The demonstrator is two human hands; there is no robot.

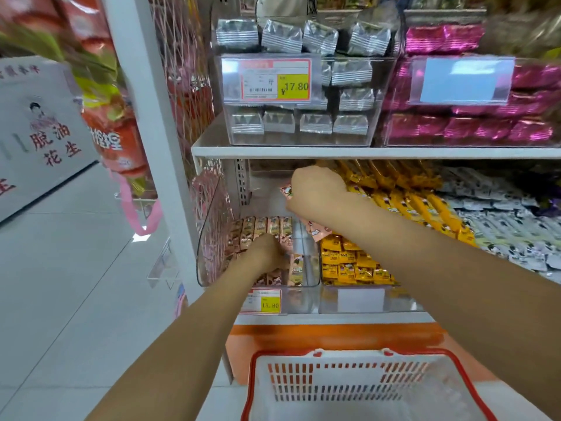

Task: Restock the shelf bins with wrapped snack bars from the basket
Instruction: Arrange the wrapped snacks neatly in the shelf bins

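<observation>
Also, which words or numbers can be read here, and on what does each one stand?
"¥17.80": upper price tag.
"15.80": lower price tag.
"脱油花生": white carton at left.
Too blurred to read: small print on both tags, orange bag, snack bars.

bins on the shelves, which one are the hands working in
The lower-left bin, with pink bars: the left hand is down in it and the right hand holds more over it. Others hold silver packs, magenta packs or yellow bars.

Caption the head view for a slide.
Left hand touches bars in the clear bin; right hand holds pink bars above it.
</observation>
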